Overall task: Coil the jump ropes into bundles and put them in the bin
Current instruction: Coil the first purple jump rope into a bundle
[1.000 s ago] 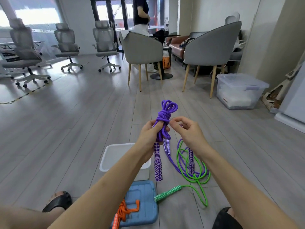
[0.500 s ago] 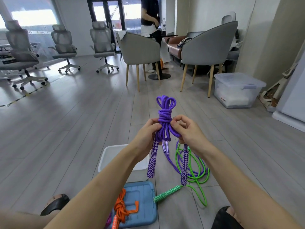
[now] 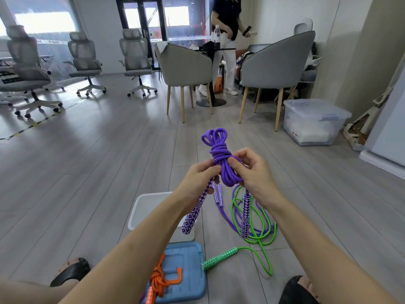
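Observation:
I hold a coiled purple jump rope bundle [image 3: 221, 159] upright in front of me, its loops sticking up and wraps around its middle. My left hand [image 3: 200, 181] grips it from the left and my right hand [image 3: 252, 174] pinches it from the right. Its two purple-and-white patterned handles [image 3: 194, 212] hang down below my hands. A white bin [image 3: 142, 211] stands open on the floor under my left forearm. A loose green jump rope [image 3: 252, 227] lies tangled with another purple rope [image 3: 228, 218] on the floor to the right of the bin.
A blue lid [image 3: 188, 273] lies near my feet with an orange knotted rope bundle [image 3: 158, 279] on it. Grey chairs [image 3: 186, 69], office chairs and a lidded clear storage box [image 3: 313, 121] stand further off. A person stands by the far table.
My right hand has closed in onto the bundle's right side. The bundle has tilted slightly and its handles swing lower. The far person has walked to the right.

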A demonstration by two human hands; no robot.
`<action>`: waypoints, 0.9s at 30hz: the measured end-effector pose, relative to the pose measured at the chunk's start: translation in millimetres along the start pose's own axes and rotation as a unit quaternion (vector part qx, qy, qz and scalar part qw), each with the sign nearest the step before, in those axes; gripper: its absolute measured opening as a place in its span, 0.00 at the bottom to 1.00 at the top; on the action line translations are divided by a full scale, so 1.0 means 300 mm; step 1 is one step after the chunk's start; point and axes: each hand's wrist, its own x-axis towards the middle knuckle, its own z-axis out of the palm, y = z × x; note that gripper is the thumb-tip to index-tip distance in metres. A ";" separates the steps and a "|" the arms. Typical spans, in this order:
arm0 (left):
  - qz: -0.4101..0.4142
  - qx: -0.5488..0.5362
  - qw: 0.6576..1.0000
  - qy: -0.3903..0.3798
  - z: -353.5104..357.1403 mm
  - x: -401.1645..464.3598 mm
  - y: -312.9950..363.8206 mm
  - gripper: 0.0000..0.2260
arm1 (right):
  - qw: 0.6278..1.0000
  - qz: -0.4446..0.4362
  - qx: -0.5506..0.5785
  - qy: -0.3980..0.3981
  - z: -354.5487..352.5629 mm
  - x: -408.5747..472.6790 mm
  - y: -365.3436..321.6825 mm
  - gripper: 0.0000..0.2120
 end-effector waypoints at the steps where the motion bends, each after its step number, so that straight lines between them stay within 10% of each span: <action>1: 0.000 0.000 1.000 -0.007 0.000 -0.002 0.005 0.09 | 1.000 -0.003 0.000 0.007 0.001 0.000 0.001 0.04; 27: -0.049 0.125 0.991 0.004 -0.045 -0.007 -0.080 0.17 | 0.972 0.102 -0.200 -0.066 -0.002 -0.004 0.055 0.17</action>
